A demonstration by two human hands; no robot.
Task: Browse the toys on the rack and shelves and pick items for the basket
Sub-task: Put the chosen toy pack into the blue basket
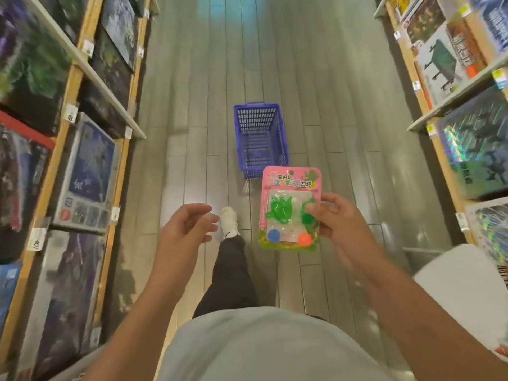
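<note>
A blue basket point(259, 140) stands on the floor point(192, 105) of a shop aisle, straight ahead of the person, its long axis running away down the aisle. The right hand point(339, 224) holds a pink toy pack point(290, 207) upright just on the near side of the basket, fingers point(313, 209) and thumb pinching the pack's right edge. The left hand point(184, 229) hovers to the left of the pack, fingers loosely curled, holding nothing. The right hand is the nearer to the basket, so the pack likely goes forward and down. Shelves point(453, 92) of boxed toys flank the basket.
</note>
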